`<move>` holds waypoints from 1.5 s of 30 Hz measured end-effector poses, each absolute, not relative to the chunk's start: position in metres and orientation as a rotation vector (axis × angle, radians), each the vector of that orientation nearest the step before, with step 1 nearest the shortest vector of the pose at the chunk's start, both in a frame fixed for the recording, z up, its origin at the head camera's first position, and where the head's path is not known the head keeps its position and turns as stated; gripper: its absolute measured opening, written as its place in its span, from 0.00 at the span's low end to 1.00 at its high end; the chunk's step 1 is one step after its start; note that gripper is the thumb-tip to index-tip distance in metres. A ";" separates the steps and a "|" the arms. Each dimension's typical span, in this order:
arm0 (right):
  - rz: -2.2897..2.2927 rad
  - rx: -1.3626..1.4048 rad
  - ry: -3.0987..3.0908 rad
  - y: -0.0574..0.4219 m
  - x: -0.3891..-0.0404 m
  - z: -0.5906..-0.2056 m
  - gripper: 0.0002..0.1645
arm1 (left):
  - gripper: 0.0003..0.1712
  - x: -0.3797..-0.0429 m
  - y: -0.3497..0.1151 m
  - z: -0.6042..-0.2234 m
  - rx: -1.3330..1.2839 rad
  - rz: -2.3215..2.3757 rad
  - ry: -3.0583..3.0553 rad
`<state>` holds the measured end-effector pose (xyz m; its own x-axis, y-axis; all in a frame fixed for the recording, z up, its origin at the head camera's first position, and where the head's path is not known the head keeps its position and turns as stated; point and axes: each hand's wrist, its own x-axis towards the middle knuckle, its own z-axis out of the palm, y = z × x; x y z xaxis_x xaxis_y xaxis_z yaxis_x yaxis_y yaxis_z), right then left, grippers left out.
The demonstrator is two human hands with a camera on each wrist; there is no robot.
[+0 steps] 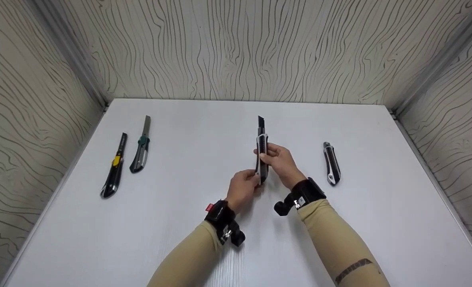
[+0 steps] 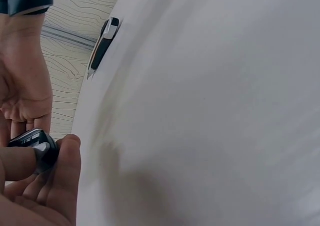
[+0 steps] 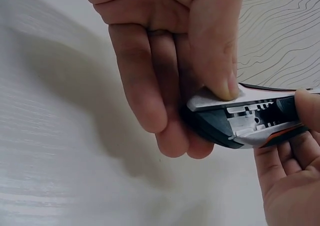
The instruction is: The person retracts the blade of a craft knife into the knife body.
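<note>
The left hand and right hand pinched the held cutter above the centre of the tabletop. Its blade was extended, as on the yellow-black cutter and green cutter at tabletop left. Judged status: 3 done; 1 left, the retracted cutter at tabletop right.

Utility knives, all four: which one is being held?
The centre black-and-white knife, blade out, gripped by the left hand and right hand; the yellow-marked knife, green-collared knife and rightmost knife lie on the table, touched by neither hand.
</note>
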<state>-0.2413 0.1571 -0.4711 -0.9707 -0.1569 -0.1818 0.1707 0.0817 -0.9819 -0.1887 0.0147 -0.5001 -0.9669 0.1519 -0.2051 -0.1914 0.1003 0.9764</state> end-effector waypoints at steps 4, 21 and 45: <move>-1.978 -0.004 2.103 0.158 -0.241 -0.472 0.29 | 0.17 -0.188 0.015 -0.500 -0.044 1.955 2.121; -1.907 -0.035 2.138 0.163 -0.239 -0.475 0.25 | 0.18 -0.187 0.011 -0.496 -0.032 1.953 2.136; -1.974 0.041 2.179 0.161 -0.236 -0.478 0.25 | 0.16 -0.184 0.017 -0.500 -0.061 2.107 1.916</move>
<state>-0.2361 0.1615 -0.4777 -0.9796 -0.1130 -0.1663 0.1544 0.1073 -0.9822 -0.1840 0.0166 -0.4998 -0.9565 0.1854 -0.2254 -0.2421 -0.0722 0.9676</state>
